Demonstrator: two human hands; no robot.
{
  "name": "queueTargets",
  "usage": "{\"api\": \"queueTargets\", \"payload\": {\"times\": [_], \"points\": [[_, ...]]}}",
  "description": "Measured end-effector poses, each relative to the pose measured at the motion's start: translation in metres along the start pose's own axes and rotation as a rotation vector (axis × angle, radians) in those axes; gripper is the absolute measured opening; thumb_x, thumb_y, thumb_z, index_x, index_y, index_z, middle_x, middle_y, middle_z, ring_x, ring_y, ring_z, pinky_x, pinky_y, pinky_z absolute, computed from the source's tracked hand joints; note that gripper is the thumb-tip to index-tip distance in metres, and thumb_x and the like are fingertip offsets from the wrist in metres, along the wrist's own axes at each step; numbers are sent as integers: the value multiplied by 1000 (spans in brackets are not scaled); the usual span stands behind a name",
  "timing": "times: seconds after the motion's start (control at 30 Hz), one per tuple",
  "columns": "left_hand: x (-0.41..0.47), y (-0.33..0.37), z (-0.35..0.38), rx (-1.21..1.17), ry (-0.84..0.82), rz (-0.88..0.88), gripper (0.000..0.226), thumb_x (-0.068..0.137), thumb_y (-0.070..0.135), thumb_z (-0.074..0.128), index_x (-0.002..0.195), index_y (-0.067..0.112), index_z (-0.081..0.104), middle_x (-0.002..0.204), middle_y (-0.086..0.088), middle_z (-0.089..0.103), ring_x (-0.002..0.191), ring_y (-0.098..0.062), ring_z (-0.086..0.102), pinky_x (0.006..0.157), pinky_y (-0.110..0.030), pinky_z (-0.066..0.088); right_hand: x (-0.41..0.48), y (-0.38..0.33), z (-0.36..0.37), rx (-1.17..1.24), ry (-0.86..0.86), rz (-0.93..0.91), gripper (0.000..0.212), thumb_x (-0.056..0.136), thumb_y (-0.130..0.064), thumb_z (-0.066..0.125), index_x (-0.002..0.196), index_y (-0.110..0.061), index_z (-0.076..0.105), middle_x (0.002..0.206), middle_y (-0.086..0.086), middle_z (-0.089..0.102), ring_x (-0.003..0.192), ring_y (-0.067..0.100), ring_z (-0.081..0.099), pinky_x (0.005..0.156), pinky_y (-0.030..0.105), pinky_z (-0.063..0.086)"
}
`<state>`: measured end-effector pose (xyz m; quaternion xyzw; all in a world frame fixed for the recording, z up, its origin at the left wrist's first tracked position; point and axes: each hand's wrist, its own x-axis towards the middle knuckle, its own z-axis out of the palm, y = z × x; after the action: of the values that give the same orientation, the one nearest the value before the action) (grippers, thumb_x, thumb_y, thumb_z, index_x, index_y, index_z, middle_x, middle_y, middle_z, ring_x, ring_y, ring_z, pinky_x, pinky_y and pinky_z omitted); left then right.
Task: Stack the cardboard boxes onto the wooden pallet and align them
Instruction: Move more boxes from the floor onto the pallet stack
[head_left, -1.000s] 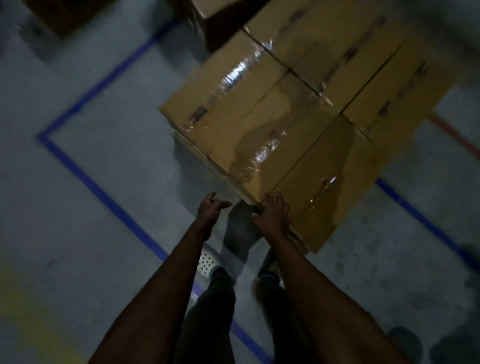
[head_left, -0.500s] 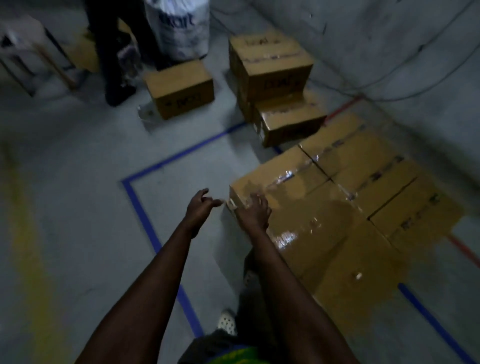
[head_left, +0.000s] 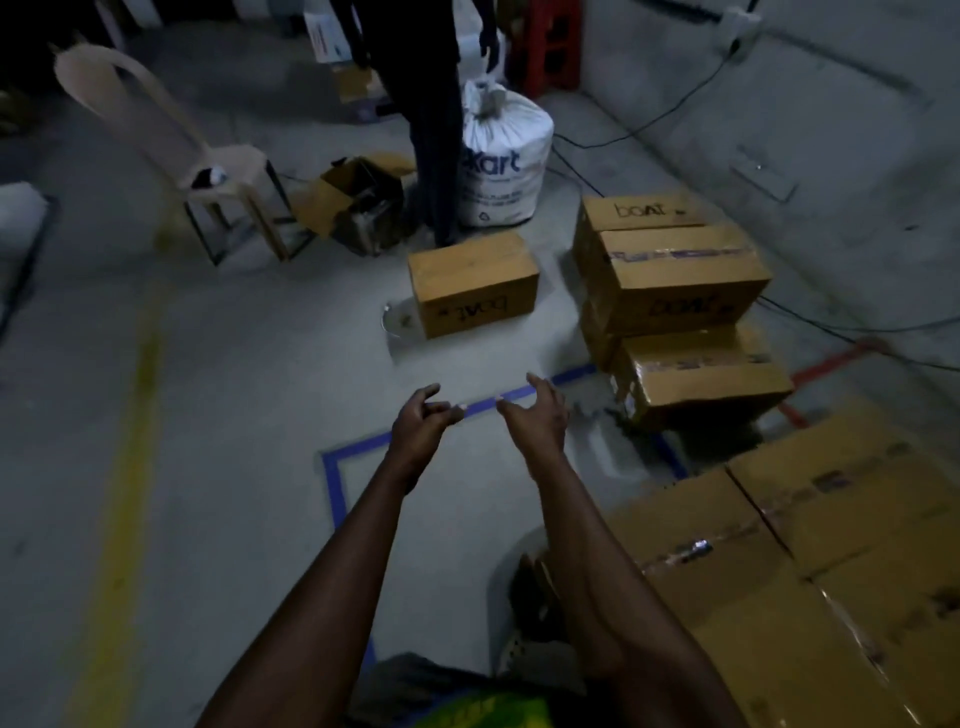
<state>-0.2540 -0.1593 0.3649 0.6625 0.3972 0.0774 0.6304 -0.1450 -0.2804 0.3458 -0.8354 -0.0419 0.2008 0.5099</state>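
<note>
Left hand (head_left: 418, 423), right hand (head_left: 537, 415): both stretched out over floor, not touching each other, fingers loosely curled, holding nothing.

Brown cardboard boxes:
- packed layer (head_left: 753, 597) at lower right, at least four taped tops flush side by side, near edge just beside right forearm
- one lone box (head_left: 472, 283) on grey concrete floor (head_left: 249, 389) ahead
- uneven pile (head_left: 680, 275) to its right, three boxes visible

Blue tape line (head_left: 332, 483) makes corner beside left forearm. Bare floor between hands and lone box.

Beyond: one beige plastic chair (head_left: 171, 140), one white sack (head_left: 504, 166), one standing person (head_left: 431, 130).
</note>
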Motion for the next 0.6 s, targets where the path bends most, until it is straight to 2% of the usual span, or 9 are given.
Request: {"api": "queueTargets", "payload": {"times": [0.2,0.33,0.43,0.6], "points": [[116,45,-21,-12,-26,35,62,91,33,74,146,15,51,124,-6,66,112,-19,61,83,-27,44,100,-43,41,25,21,73,64,88,-29,75,146,-27,46,161,-1,28,148,25,26,114,50,38],[215,77,-28,8,-100,64,62,91,34,73,146,15,51,119,-3,65,110,-17,60,90,-30,42,176,-60,73,73,88,89,64,88,-30,74,146,-26,46,160,0,31,147,26,28,115,50,37],[288,102,-29,47,-192,74,65,90,40,73,146,18,51,126,-1,61,117,-19,57,93,-32,43,226,-83,93,140,186,159,68,86,-31,74,147,-29,43,159,0,31,145,27,31,113,52,40],[379,152,-6,155,-401,71,65,88,44,73,145,20,53,133,0,59,120,-18,56,94,-34,41,278,-123,86,154,401,247,66,87,-33,73,147,-25,46,160,2,31,148,25,29,119,50,30]]}}
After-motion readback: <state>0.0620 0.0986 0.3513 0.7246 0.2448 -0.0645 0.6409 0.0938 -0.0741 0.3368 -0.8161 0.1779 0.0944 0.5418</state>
